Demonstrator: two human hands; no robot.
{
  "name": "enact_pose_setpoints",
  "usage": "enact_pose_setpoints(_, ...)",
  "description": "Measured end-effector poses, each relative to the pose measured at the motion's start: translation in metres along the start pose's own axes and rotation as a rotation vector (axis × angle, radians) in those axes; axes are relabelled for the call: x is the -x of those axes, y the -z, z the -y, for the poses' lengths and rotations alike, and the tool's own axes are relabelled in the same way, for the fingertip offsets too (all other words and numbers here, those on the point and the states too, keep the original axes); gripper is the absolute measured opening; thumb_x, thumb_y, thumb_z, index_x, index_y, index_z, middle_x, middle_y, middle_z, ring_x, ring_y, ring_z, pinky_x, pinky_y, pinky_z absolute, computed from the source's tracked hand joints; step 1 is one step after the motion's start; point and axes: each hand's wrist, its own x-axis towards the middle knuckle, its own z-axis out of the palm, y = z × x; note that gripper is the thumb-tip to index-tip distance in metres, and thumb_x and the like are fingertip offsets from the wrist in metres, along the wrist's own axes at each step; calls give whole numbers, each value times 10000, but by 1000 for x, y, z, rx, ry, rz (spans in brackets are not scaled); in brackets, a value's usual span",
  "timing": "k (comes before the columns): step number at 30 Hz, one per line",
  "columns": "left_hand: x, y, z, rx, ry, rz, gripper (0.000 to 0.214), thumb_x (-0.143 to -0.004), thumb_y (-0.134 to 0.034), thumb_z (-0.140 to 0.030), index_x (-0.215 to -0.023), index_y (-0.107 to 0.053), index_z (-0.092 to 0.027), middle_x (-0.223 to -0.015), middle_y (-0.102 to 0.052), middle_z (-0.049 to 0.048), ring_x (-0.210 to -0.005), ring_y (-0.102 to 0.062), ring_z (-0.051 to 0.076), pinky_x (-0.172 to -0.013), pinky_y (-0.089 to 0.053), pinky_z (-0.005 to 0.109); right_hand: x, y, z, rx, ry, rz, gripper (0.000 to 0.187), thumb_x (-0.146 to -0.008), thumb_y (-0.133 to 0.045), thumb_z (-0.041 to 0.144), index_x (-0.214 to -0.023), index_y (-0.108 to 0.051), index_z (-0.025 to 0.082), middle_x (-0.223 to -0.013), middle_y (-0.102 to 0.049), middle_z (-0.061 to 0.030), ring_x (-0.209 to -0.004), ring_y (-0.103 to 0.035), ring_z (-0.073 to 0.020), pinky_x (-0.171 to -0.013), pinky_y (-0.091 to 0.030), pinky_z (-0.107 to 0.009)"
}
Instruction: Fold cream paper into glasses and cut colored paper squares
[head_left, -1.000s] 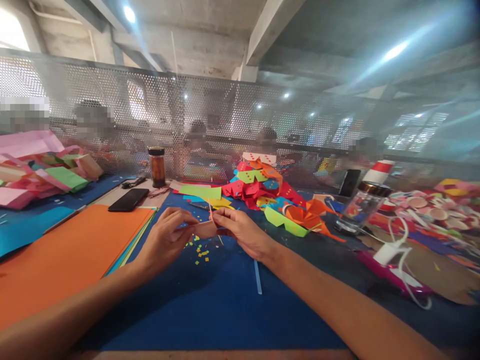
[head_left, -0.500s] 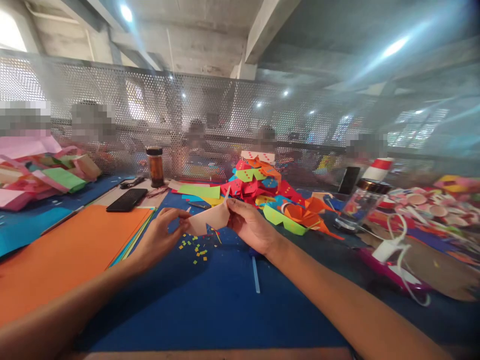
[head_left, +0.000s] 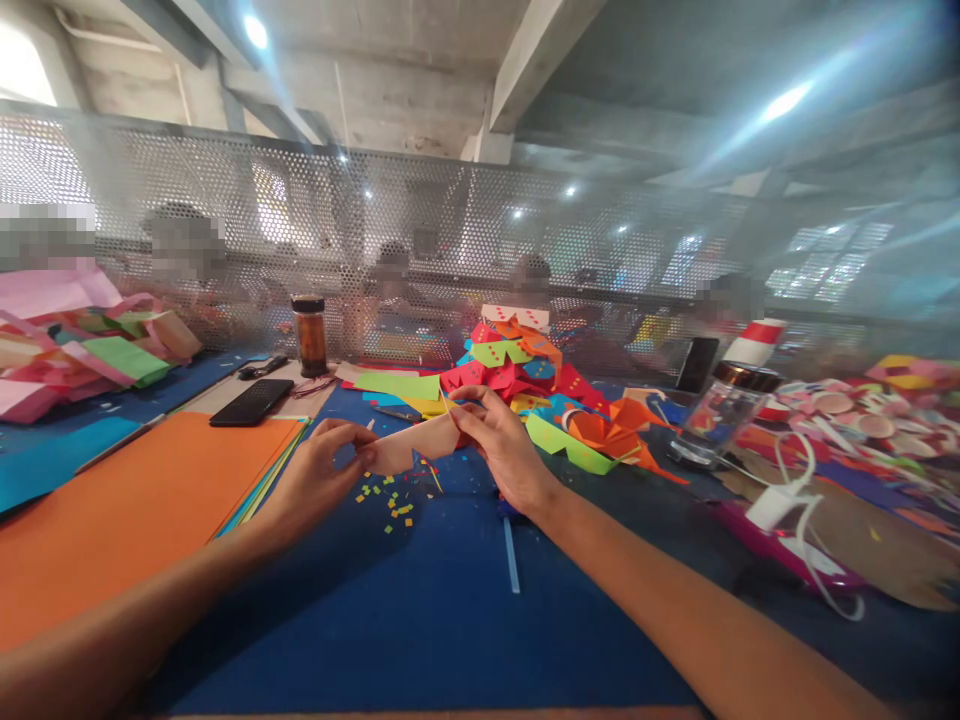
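Observation:
A pale pink paper cut-out [head_left: 412, 446] with a notch in its lower edge is held up between my two hands, above the blue tabletop [head_left: 420, 620]. My left hand [head_left: 334, 462] pinches its left end between thumb and fingertips. At the other end, my right hand [head_left: 499, 440] grips the paper, its fingers closed near the upper corner. Small yellow, green and orange paper scraps [head_left: 388, 498] lie beneath it. Behind my right hand rises a heap of coloured paper cut-outs [head_left: 499, 352], some dotted red. A translucent strip [head_left: 511, 560] lies below my right wrist.
Large orange sheets [head_left: 150, 510] are stacked at left, with a black phone [head_left: 252, 402] and a jar of brown liquid [head_left: 310, 338] behind. At right stand a clear bottle [head_left: 716, 415] and a magenta device [head_left: 780, 545] with white cables. A perforated metal screen [head_left: 427, 200] runs across the back.
My right hand has shifted its hold on the paper, with its fingers now raised higher over the corner. The paper is tilted flatter. My left hand stays nearly in place.

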Motion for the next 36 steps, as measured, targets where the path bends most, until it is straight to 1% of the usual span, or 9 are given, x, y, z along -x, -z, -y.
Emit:
enact_pose_setpoints(3,0,1,-1,-14,23,1,158,-835,-551,-279,-908,-666,-199,-907,-631,45,-944,-578,237,-886,-448,420,2,-1,0,125,49,6,248,-793,-679,411,-973,-663,242,-840,-650,5,-790,-602,-151,-730,-491,-285)
enact_pose_setpoints(6,0,1,-2,-29,38,-2,155,-844,-541,-280,-891,-666,-203,-899,-635,43,-945,-573,239,-874,-441,409,2,0,-1,225,89,36,312,-843,-612,474,-1015,-705,230,-915,-679,-23,-879,-607,-182,-807,-491,-324)
enact_pose_setpoints(8,0,1,-2,-29,47,-8,154,-845,-541,-282,-887,-667,-204,-896,-634,41,-939,-572,238,-870,-437,404,2,2,-3,306,137,52,345,-860,-591,491,-1056,-713,234,-967,-682,-38,-896,-606,-189,-822,-490,-337)
enact_pose_setpoints(12,0,2,-4,-8,29,-8,144,-847,-546,-280,-886,-663,-206,-895,-626,37,-935,-564,233,-867,-431,395,1,3,-6,436,257,0,266,-844,-640,431,-1016,-741,256,-1018,-660,-47,-885,-599,-186,-769,-491,-323)
enact_pose_setpoints(16,0,2,-5,1,-2,10,136,-864,-541,-284,-881,-657,-216,-887,-616,29,-929,-559,224,-848,-435,378,2,3,-6,491,309,-6,211,-873,-609,387,-965,-756,266,-1020,-682,-44,-930,-611,-192,-806,-484,-325)
enact_pose_setpoints(22,1,1,-3,26,-11,-9,156,-885,-544,-331,-885,-655,-221,-915,-622,32,-932,-576,216,-857,-452,380,5,1,0,496,273,20,191,-883,-595,335,-950,-762,270,-1030,-708,-31,-926,-622,-189,-807,-470,-308)
enact_pose_setpoints(29,3,3,-17,92,37,31,245,-879,-580,-419,-1028,-691,-260,-990,-677,41,-961,-582,228,-831,-478,393,8,-3,1,436,218,86,182,-881,-601,343,-947,-764,297,-951,-708,-16,-924,-619,-193,-827,-470,-329)
enact_pose_setpoints(34,3,-1,-14,123,-6,52,209,-885,-581,-406,-845,-712,-249,-937,-696,48,-1024,-565,246,-709,-477,324,11,-7,-1,435,198,116,170,-883,-600,335,-922,-764,307,-955,-710,-27,-947,-621,-203,-861,-471,-362)
enact_pose_setpoints(36,4,-2,-11,120,-4,43,205,-887,-577,-396,-829,-705,-246,-946,-683,51,-1015,-564,241,-671,-468,304,11,-8,-1,434,187,121,164,-876,-606,334,-927,-756,292,-984,-712,-35,-953,-626,-206,-847,-479,-360)
